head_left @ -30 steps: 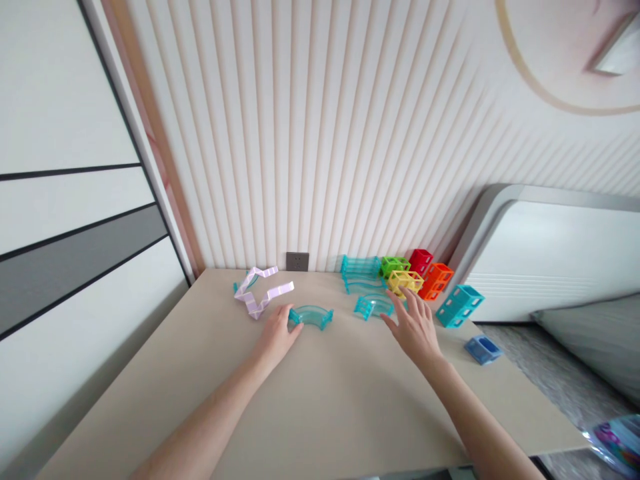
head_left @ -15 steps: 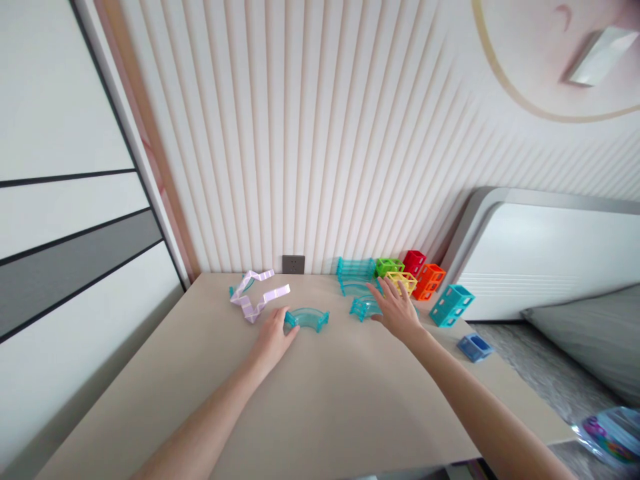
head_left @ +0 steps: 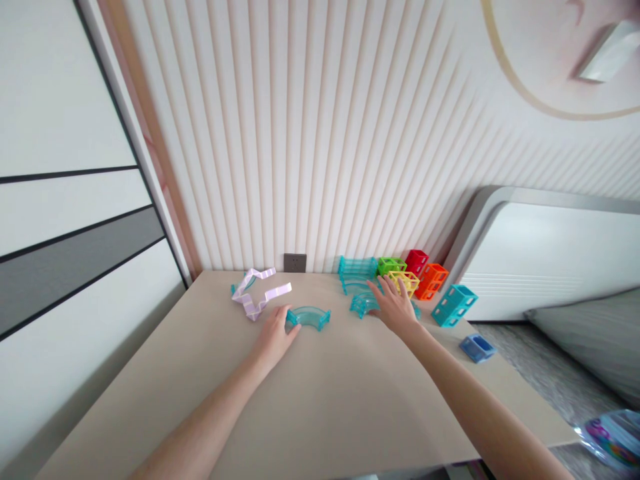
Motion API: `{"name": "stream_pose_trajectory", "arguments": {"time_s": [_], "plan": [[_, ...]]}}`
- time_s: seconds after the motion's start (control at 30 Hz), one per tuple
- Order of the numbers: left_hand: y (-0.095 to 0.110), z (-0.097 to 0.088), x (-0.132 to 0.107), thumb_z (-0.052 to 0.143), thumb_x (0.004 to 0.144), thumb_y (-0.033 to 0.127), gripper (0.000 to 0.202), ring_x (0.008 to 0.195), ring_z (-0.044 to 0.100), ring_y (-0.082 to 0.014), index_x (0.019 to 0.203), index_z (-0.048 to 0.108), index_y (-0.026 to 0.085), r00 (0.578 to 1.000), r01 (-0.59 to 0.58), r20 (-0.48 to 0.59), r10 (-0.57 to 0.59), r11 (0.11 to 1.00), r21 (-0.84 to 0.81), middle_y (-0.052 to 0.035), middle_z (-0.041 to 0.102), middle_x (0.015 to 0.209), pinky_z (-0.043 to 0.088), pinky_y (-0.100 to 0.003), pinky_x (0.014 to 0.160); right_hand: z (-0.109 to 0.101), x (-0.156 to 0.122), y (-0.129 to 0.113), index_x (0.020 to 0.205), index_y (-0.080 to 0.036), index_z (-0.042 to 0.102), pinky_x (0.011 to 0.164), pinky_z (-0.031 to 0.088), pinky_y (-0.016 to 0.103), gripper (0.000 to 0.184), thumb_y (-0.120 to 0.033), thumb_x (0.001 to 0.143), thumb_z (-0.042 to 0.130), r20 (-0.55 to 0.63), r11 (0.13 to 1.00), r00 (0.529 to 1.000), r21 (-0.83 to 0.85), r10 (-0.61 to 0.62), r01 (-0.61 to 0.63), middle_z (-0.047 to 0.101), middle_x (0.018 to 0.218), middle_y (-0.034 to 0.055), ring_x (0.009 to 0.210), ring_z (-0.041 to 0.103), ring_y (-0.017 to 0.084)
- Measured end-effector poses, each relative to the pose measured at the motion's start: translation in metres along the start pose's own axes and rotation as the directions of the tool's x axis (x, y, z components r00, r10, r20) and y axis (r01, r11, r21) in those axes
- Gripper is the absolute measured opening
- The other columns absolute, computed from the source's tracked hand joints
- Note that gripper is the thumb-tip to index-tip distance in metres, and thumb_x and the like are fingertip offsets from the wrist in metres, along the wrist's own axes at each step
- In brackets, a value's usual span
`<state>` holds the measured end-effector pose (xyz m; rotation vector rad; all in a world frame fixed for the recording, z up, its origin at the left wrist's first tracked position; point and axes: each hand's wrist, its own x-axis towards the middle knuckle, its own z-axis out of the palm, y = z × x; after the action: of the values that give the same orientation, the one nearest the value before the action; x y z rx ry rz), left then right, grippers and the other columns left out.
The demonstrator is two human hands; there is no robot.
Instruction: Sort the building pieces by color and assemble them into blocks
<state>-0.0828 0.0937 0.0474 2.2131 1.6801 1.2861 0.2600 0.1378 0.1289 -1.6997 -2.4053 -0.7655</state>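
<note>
A curved, see-through teal track piece (head_left: pixel 310 316) lies on the table, and my left hand (head_left: pixel 274 337) has thumb and fingers closed around its left end. My right hand (head_left: pixel 396 308) is held over another teal curved track piece (head_left: pixel 363 305), partly hiding it. Its fingers are spread, with the thumb close to that piece; whether it touches cannot be seen. Just beyond those fingers stand a yellow block frame (head_left: pixel 406 281) and a green block frame (head_left: pixel 391 266). More teal track (head_left: pixel 358 268) rests against the wall behind.
A folded lilac strip (head_left: pixel 253 308) lies left of my left hand. Red (head_left: pixel 416 261), orange (head_left: pixel 431 281) and teal (head_left: pixel 454 305) block frames stand at the right, with a blue block (head_left: pixel 478 347) near the table edge. A socket (head_left: pixel 295 263) sits on the ribbed wall.
My right hand has lowered slightly toward the teal track piece beneath it. My left hand keeps its hold, and the view has shifted a little.
</note>
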Motion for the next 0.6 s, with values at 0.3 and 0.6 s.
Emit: {"name": "stream_pose_trajectory", "arguments": {"time_s": [0.3,0.6], "plan": [[0.001,0.000,0.001,0.067,0.080,0.019,0.038,0.102,0.069,-0.0262,0.116,0.057,0.020,1.000,0.011,0.004,-0.011,1.000,-0.014,-0.0094,0.069,0.109,0.058,-0.043,0.089,-0.001,0.000,-0.003,0.143,-0.017,0.052,0.117,0.020,0.060,0.068,-0.034,0.081,0.074,-0.021,0.999,1.000,0.039,0.011,-0.010,0.053,0.145,0.0223,0.139,0.042,0.039],[0.006,0.000,-0.001,0.070,0.079,0.017,0.040,0.100,0.069,-0.0270,0.117,0.057,0.018,0.998,0.044,0.034,-0.044,0.999,-0.023,-0.0108,0.068,0.108,0.057,-0.045,0.089,-0.046,-0.018,-0.071,0.138,-0.022,0.055,0.109,0.039,0.050,0.052,-0.039,0.090,0.065,0.007,0.940,0.999,0.337,-0.052,0.047,0.056,0.142,0.0163,0.130,0.052,0.033]]}}
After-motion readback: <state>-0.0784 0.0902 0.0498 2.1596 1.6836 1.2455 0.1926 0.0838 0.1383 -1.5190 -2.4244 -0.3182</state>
